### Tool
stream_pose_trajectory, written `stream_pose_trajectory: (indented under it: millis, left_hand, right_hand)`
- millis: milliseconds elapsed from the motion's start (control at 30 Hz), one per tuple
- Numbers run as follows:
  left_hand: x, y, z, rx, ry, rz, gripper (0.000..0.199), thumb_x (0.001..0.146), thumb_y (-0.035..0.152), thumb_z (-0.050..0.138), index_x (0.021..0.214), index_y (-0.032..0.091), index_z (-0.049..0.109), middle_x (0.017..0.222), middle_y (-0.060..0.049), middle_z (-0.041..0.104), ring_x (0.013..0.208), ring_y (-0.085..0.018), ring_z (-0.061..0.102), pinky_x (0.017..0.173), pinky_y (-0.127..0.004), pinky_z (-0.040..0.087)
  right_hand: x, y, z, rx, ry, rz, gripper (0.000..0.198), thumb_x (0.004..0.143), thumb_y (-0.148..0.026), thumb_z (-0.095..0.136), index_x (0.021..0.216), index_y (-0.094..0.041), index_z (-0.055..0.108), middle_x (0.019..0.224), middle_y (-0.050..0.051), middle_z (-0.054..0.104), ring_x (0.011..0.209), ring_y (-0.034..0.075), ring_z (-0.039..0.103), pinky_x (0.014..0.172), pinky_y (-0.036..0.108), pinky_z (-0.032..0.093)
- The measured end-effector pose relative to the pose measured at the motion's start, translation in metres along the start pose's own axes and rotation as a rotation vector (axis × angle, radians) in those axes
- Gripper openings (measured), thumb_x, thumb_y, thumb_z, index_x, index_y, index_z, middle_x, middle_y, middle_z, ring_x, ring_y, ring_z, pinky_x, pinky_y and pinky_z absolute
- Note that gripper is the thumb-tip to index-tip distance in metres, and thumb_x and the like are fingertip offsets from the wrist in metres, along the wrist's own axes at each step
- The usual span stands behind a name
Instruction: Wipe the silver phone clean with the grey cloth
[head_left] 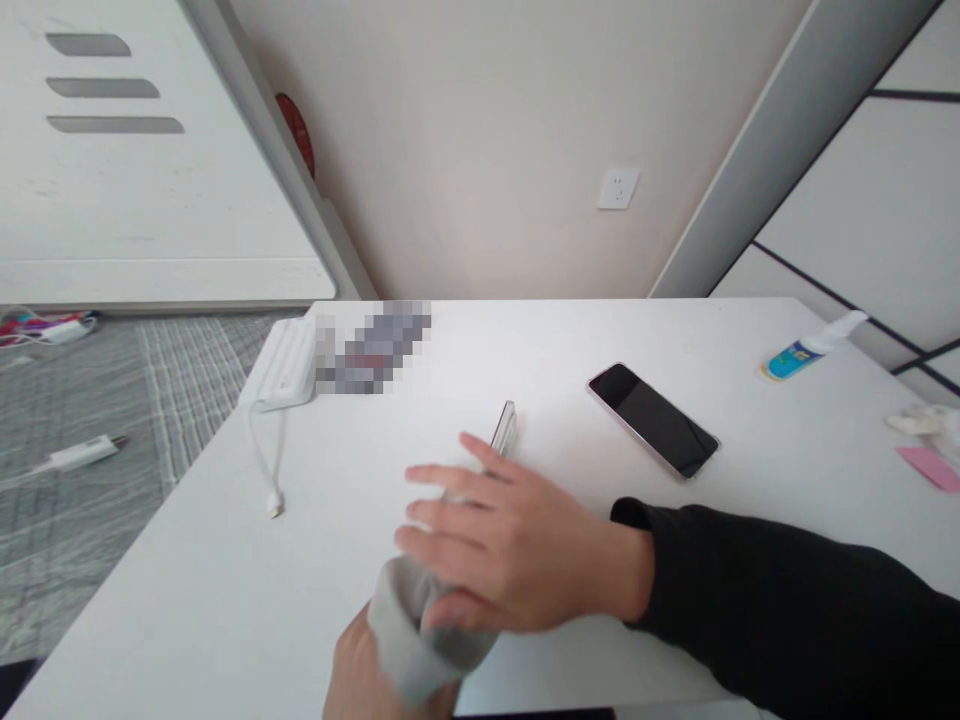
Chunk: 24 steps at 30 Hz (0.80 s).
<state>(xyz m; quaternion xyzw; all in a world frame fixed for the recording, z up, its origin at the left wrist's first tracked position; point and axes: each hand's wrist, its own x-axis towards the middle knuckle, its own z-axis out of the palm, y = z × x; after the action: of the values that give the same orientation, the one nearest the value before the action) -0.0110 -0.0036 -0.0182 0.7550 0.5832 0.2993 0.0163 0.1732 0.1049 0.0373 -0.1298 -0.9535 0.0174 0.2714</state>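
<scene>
Cloth, light grey, bunched, against left hand, partly under right hand. Slim item, silvery-edged, mostly hidden, protruding beyond right hand.

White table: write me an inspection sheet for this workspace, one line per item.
Surface: white table, upright things none seen; visible parts look dry.
Job's things: grey cloth, blurred; thin object with a clear-looking edge, mostly hidden, identity unclear.
Clutter: black-screened phone, bottle with a blue label, pink paper, white block, pixelated item.
Hands: right hand over the cloth, fingers spread; left hand against the cloth, partly hidden, grip unclear.
Cables: white cable by the block; white plug with a cord on the floor.
Surroundings: pale wall with a socket.
</scene>
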Motion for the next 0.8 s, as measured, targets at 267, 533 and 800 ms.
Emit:
stream_pose_trajectory:
  millis: [267, 533, 800]
  left_hand:
    - [0.025, 0.017, -0.012, -0.013, -0.030, 0.098, 0.026, 0.102, 0.021, 0.049, 0.079, 0.022, 0.061, 0.066, 0.000, 0.067, 0.056, -0.014, 0.066, 0.050, -0.023, 0.047]
    - [0.017, 0.010, -0.009, 0.028, -0.004, 0.121, 0.028, 0.097, 0.022, 0.048, 0.071, 0.023, 0.057, 0.059, 0.000, 0.064, 0.050, -0.015, 0.063, 0.045, -0.024, 0.044]
    - [0.019, 0.012, -0.010, 0.036, 0.025, 0.150, 0.030, 0.102, 0.024, 0.046, 0.075, 0.023, 0.058, 0.062, 0.000, 0.066, 0.052, -0.014, 0.066, 0.050, -0.024, 0.049]
  right_hand:
    - [-0.005, 0.033, -0.016, 0.012, -0.015, 0.300, 0.040, 0.110, -0.033, 0.037, 0.131, -0.015, 0.065, 0.135, 0.008, 0.071, 0.146, 0.032, 0.043, 0.128, 0.065, 0.017]
    - [-0.005, 0.034, -0.008, 0.006, -0.030, 0.072, 0.055, 0.109, -0.055, 0.037, 0.133, -0.013, 0.063, 0.132, 0.008, 0.072, 0.147, 0.030, 0.044, 0.131, 0.057, 0.013]
    - [-0.004, 0.017, -0.009, 0.031, -0.029, 0.086, 0.057, 0.108, -0.058, 0.039, 0.133, -0.013, 0.063, 0.137, 0.009, 0.070, 0.149, 0.031, 0.040, 0.131, 0.059, 0.013]
